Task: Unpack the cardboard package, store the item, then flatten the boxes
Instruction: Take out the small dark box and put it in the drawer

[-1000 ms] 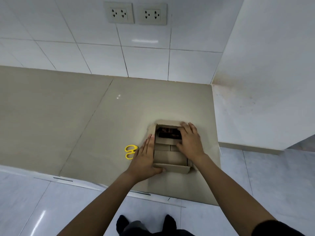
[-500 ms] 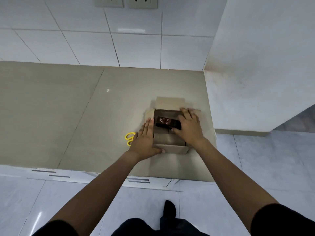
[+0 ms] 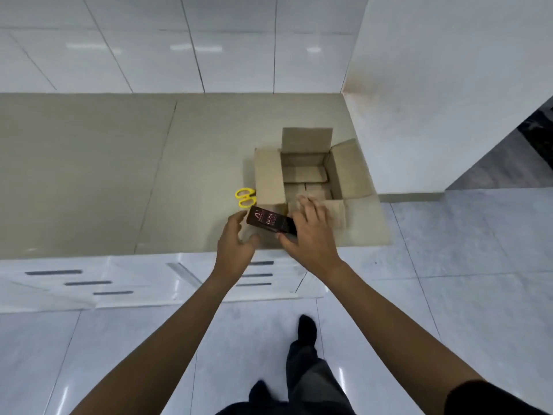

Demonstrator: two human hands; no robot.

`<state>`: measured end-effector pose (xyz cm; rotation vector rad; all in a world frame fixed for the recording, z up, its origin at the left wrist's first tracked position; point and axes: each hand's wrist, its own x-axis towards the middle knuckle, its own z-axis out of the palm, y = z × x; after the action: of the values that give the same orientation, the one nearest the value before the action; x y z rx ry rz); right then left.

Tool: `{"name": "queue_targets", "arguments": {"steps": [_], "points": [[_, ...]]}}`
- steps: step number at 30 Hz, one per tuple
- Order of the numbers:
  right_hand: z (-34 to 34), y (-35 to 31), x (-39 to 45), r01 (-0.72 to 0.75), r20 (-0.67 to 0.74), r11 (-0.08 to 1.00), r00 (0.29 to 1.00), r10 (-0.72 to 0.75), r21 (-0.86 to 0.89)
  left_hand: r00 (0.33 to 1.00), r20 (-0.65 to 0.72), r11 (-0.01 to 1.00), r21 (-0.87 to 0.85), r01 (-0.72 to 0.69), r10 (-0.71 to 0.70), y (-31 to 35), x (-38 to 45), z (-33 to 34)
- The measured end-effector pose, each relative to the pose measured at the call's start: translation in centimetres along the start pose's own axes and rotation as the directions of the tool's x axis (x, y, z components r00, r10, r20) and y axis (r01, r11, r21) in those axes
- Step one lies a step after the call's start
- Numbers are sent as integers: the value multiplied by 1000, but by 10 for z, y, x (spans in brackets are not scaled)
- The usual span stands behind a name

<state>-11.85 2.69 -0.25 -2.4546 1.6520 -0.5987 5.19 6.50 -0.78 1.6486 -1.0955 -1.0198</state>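
Note:
An open cardboard box (image 3: pixel 350 172) stands on the beige counter near its right front corner, all flaps spread outward, with only cardboard visible inside. My right hand (image 3: pixel 311 238) holds a small dark brown product box (image 3: pixel 269 223) with light lettering, lifted out in front of the cardboard box's near left flap. My left hand (image 3: pixel 236 244) is just left of the dark box, fingers spread and curled toward its left end; whether it touches the box is unclear.
Yellow-handled scissors (image 3: pixel 246 197) lie on the counter (image 3: pixel 119 175) against the box's left flap. White drawers with dark slot handles (image 3: pixel 89 283) sit below the counter edge. A white wall or cabinet side (image 3: pixel 434 100) borders the counter on the right. Tiled wall behind.
My right hand has pulled the dark box out of the cardboard box toward me. My left hand let go of the cardboard box's side and moved to the dark box. The view shifted back.

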Motion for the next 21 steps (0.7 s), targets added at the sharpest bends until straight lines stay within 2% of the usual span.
{"name": "queue_targets", "arguments": {"steps": [2,4,8,10,12,15,21], "points": [[13,-10,-8,27,48,999,999,-25,-39,967,24,931,-264,252,-254,-8,-22,-10],[28,-13,-9,53,82,995,996,-46,-85,891,110,751,-499,432,-439,-21,-37,-19],[57,-8,0,74,45,985,997,-68,-154,745,216,420,-712,563,-632,-61,-52,-28],[71,-4,6,75,-21,986,997,-79,-148,684,270,297,-750,591,-678,-81,-53,-27],[84,3,10,97,-101,989,989,-108,-115,647,318,221,-760,611,-693,-98,-49,-21],[97,13,12,119,-210,990,969,-132,-75,635,366,154,-775,612,-680,-118,-34,-6],[111,19,15,157,-326,986,931,-168,-60,607,384,15,-838,546,-696,-146,19,36]]}}
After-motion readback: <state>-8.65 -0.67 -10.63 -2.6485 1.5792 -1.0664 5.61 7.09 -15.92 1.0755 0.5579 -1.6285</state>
